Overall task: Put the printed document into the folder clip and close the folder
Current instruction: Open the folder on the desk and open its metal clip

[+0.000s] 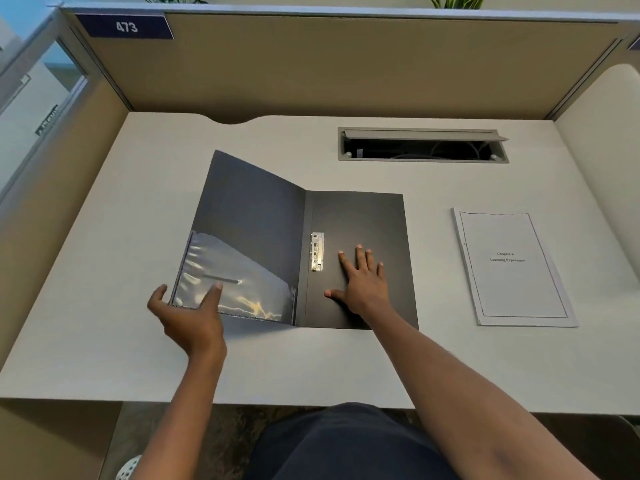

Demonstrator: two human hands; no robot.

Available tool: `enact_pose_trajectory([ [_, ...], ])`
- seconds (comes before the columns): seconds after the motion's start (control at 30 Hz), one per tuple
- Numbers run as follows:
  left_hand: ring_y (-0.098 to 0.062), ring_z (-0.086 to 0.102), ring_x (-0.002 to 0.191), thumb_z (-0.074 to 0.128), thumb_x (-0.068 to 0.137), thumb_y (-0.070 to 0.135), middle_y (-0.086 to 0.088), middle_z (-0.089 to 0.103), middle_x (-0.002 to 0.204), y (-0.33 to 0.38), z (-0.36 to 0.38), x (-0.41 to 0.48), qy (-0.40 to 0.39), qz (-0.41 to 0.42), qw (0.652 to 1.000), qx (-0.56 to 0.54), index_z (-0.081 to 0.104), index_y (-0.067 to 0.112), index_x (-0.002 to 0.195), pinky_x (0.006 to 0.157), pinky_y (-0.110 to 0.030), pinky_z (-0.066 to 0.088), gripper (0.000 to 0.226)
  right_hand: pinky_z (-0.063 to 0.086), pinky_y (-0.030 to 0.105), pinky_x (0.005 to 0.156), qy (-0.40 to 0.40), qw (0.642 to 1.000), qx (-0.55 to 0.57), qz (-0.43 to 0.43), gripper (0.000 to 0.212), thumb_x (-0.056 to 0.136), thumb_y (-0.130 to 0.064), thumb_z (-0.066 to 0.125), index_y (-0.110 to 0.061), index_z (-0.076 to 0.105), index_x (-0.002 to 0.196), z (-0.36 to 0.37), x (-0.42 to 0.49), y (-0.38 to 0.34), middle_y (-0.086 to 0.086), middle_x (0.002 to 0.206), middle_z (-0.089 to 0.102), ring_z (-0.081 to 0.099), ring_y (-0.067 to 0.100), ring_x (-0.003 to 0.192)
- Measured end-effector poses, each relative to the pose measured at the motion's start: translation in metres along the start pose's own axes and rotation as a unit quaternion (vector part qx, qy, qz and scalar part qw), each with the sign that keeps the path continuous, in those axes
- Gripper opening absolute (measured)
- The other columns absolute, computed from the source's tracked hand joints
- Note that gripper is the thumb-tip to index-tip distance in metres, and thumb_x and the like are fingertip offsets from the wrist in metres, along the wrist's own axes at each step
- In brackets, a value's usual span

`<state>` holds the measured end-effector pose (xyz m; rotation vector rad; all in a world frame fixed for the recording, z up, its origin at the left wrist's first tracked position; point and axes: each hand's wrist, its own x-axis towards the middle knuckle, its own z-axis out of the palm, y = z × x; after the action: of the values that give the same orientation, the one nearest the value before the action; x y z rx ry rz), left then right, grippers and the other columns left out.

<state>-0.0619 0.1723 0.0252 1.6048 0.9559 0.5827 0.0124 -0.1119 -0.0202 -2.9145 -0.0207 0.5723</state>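
Observation:
A dark folder (360, 216) lies open in the middle of the white desk (346, 362). Its left cover (249, 209) is raised off the desk and carries a clear plastic pocket (242, 289) at its lower part. A metal clip (317, 251) sits just right of the spine. My left hand (188, 315) grips the near left corner of the raised cover, thumb outside and fingers on the pocket. My right hand (362, 280) rests flat with fingers spread on the folder's right panel, right of the clip. The printed document (512, 268), a stapled white stack, lies on the desk to the right of the folder.
A cable slot (422, 145) with its flap raised is cut into the desk behind the folder. Beige partition walls (346, 64) close the desk at the back and both sides. A label reading 473 (126, 27) hangs at the top left.

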Motion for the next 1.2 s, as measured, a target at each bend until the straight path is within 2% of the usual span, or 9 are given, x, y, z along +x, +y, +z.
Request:
enact_pose_trajectory([
  [0.1, -0.026, 0.052, 0.122, 0.095, 0.069, 0.017, -0.014, 0.048, 0.143, -0.009, -0.004, 0.017, 0.011, -0.056, 0.998, 0.039, 0.035, 0.027, 0.141, 0.1, -0.035, 0.051, 0.094, 0.008, 0.054, 0.126, -0.001, 1.0, -0.002, -0.001, 0.102, 0.082, -0.077, 0.053, -0.036, 0.001, 0.161, 0.0, -0.001, 0.001, 0.007, 0.17, -0.007, -0.007, 0.031, 0.158],
  [0.23, -0.037, 0.055, 0.12, 0.089, 0.072, 0.007, -0.018, 0.048, 0.14, -0.016, 0.002, 0.025, -0.034, 0.0, 0.984, 0.176, 0.045, 0.016, 0.136, 0.089, -0.04, 0.051, 0.078, 0.007, 0.054, 0.126, -0.002, 1.0, 0.005, 0.0, 0.103, 0.082, -0.076, 0.055, -0.036, 0.003, 0.16, -0.002, -0.001, 0.0, 0.007, 0.17, -0.006, -0.007, 0.03, 0.158],
  [0.3, -0.043, 0.053, 0.121, 0.085, 0.073, 0.008, -0.018, 0.047, 0.141, -0.018, 0.006, 0.025, -0.049, 0.015, 0.969, 0.242, 0.048, 0.012, 0.134, 0.095, -0.049, 0.049, 0.071, 0.007, 0.054, 0.126, -0.002, 1.0, 0.005, 0.001, 0.103, 0.082, -0.076, 0.055, -0.035, 0.003, 0.161, -0.002, -0.001, -0.001, 0.007, 0.17, -0.006, -0.007, 0.031, 0.158],
  [0.5, -0.047, 0.026, 0.15, 0.077, 0.081, 0.017, -0.018, 0.042, 0.156, -0.026, 0.016, 0.021, -0.055, 0.012, 0.922, 0.384, 0.048, 0.007, 0.141, 0.121, -0.067, 0.017, 0.067, 0.007, 0.055, 0.126, -0.012, 1.0, -0.006, 0.004, 0.103, 0.083, -0.075, 0.055, -0.034, 0.001, 0.161, -0.004, -0.001, -0.003, 0.009, 0.17, -0.007, -0.007, 0.032, 0.157],
  [0.63, -0.045, 0.006, 0.157, 0.075, 0.088, 0.022, -0.02, 0.031, 0.163, -0.031, 0.026, 0.014, -0.084, -0.019, 0.899, 0.429, 0.05, 0.009, 0.145, 0.12, -0.073, -0.002, 0.064, 0.008, 0.056, 0.126, -0.013, 1.0, -0.008, 0.004, 0.103, 0.083, -0.075, 0.055, -0.034, 0.001, 0.161, -0.004, -0.001, -0.004, 0.009, 0.17, -0.008, -0.007, 0.033, 0.157],
  [0.73, -0.047, 0.004, 0.157, 0.069, 0.091, 0.023, -0.024, 0.024, 0.165, -0.032, 0.036, 0.001, -0.124, 0.026, 0.868, 0.48, 0.048, 0.007, 0.147, 0.121, -0.072, 0.0, 0.062, 0.008, 0.056, 0.126, -0.015, 1.0, -0.007, 0.006, 0.104, 0.083, -0.074, 0.056, -0.034, 0.001, 0.161, -0.005, 0.0, -0.004, 0.01, 0.17, -0.008, -0.007, 0.033, 0.157],
  [0.83, -0.043, 0.008, 0.158, 0.064, 0.091, 0.017, -0.026, 0.022, 0.167, -0.029, 0.053, -0.018, -0.184, 0.159, 0.832, 0.499, 0.047, 0.006, 0.15, 0.125, -0.061, 0.007, 0.062, 0.007, 0.056, 0.126, -0.018, 1.0, -0.005, 0.009, 0.104, 0.083, -0.074, 0.057, -0.034, 0.001, 0.161, -0.005, 0.001, -0.005, 0.01, 0.17, -0.008, -0.008, 0.034, 0.157],
  [0.97, -0.033, 0.013, 0.159, 0.067, 0.094, 0.03, -0.016, 0.018, 0.17, -0.015, 0.087, -0.04, -0.282, 0.237, 0.797, 0.478, 0.043, 0.013, 0.154, 0.128, -0.047, 0.022, 0.067, 0.008, 0.057, 0.126, -0.022, 1.0, -0.012, 0.011, 0.105, 0.082, -0.074, 0.057, -0.034, 0.0, 0.161, -0.005, 0.002, -0.007, 0.01, 0.17, -0.008, -0.007, 0.034, 0.157],
  [1.2, -0.03, 0.008, 0.158, 0.071, 0.086, 0.057, -0.01, -0.001, 0.172, 0.012, 0.145, -0.05, -0.35, 0.175, 0.748, 0.536, 0.021, 0.028, 0.162, 0.112, -0.073, 0.03, 0.096, 0.01, 0.057, 0.125, -0.018, 1.0, -0.011, 0.014, 0.105, 0.081, -0.072, 0.061, -0.034, 0.005, 0.161, -0.007, 0.003, -0.008, 0.011, 0.17, -0.005, -0.004, 0.035, 0.157],
])
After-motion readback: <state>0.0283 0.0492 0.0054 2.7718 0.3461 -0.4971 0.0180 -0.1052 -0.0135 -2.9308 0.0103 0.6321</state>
